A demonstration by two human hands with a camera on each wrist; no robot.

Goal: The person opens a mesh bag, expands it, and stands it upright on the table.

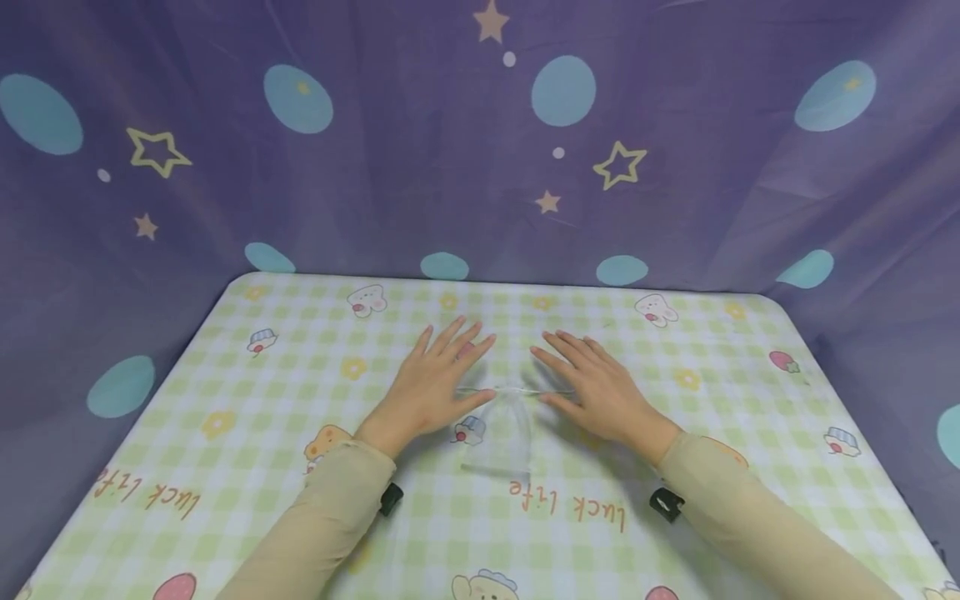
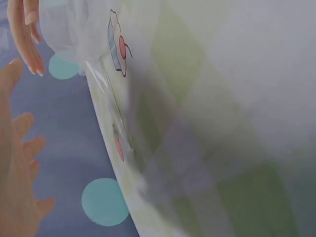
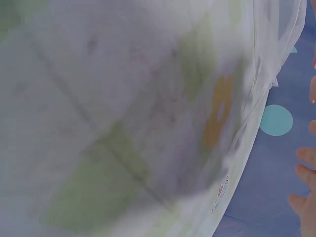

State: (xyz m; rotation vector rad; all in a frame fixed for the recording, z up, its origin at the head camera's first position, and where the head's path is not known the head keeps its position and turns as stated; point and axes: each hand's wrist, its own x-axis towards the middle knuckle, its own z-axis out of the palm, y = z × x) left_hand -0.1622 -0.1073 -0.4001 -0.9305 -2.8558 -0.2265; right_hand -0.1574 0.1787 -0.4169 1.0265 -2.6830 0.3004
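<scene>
A see-through, thin plastic-like item (image 1: 498, 446) sits on the tablecloth between the hands, with a flared body and narrow clear strips running out to both sides at its top. Its exact kind is hard to make out. My left hand (image 1: 435, 383) is held at its left, palm down with fingers spread, the thumb overlapping a strip in the head view. On the other side my right hand (image 1: 600, 383) mirrors it, fingers extended. Both wrist views show the item's translucent bulging body (image 2: 66, 29) standing up from the cloth, and no fingers curled round it.
A green-and-white checked tablecloth (image 1: 247, 467) with cartoon prints covers the table. Behind the far edge hangs a purple curtain (image 1: 420, 167) with stars and blue ovals, which also encloses the sides. Dark wrist devices (image 1: 666, 504) show beneath the sleeves.
</scene>
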